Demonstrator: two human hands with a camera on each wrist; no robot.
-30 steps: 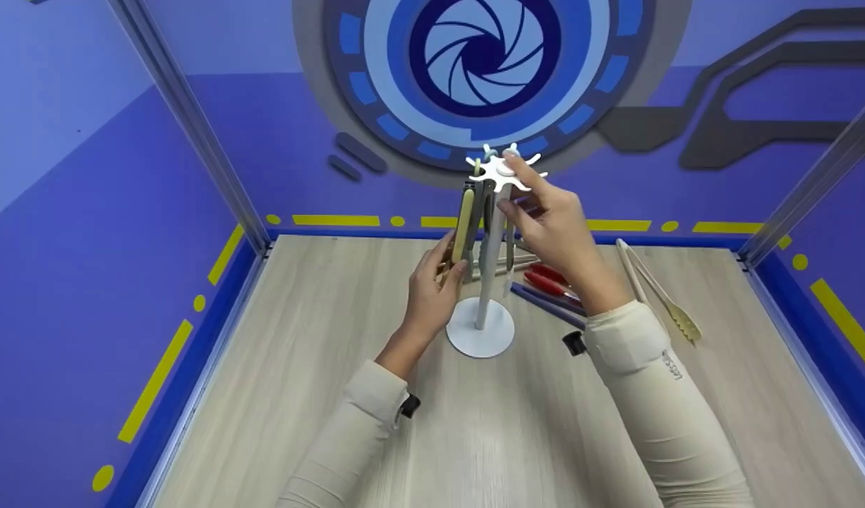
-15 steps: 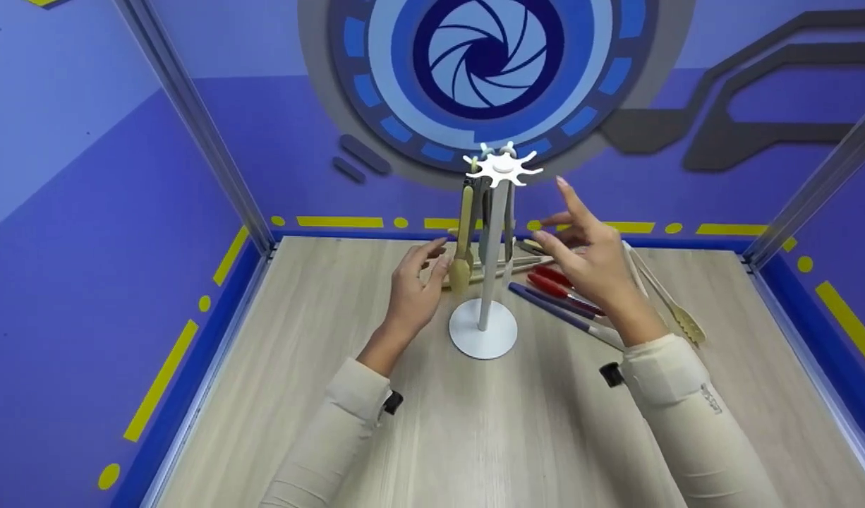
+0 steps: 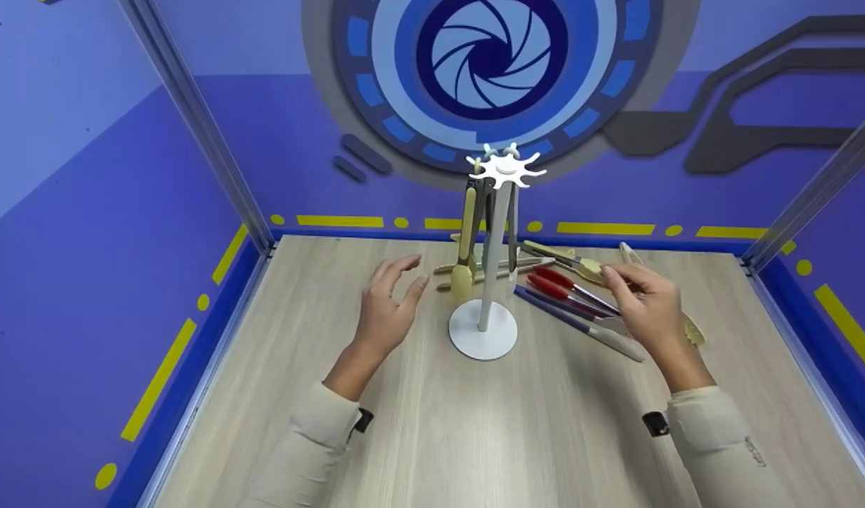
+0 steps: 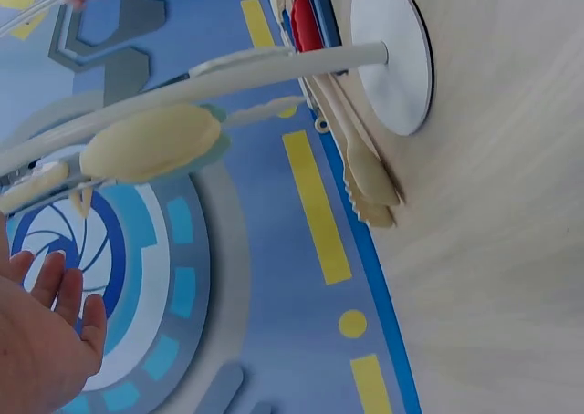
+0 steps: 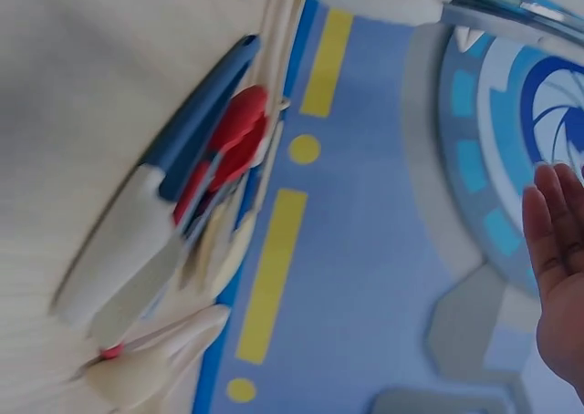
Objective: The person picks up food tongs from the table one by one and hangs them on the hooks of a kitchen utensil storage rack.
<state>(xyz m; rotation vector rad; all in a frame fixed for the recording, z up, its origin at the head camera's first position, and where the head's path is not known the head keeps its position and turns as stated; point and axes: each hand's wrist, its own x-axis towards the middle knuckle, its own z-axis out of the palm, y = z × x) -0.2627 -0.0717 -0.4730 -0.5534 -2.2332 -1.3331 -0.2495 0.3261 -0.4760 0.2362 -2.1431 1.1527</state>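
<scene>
A white stand with a star-shaped hook top and round base stands mid-table. Tongs with pale yellow handles hang at its left; darker tongs hang further round. Left of the stand, my left hand hovers with fingers loosely bent, holding nothing. On the other side, my right hand is over the pile of tongs, its fingertips overlapping the yellow end of one pair in the head view. In the right wrist view the fingers look extended with nothing in them.
Behind and right of the stand lie red-handled tongs, blue-handled tongs and beige tongs. Another pale pair is partly hidden behind the right hand. Blue printed walls enclose the table at the back and sides.
My right hand has let go of the stand's top and moved down and right over the tongs pile. My left hand has left the hanging yellow tongs and drawn back left.
</scene>
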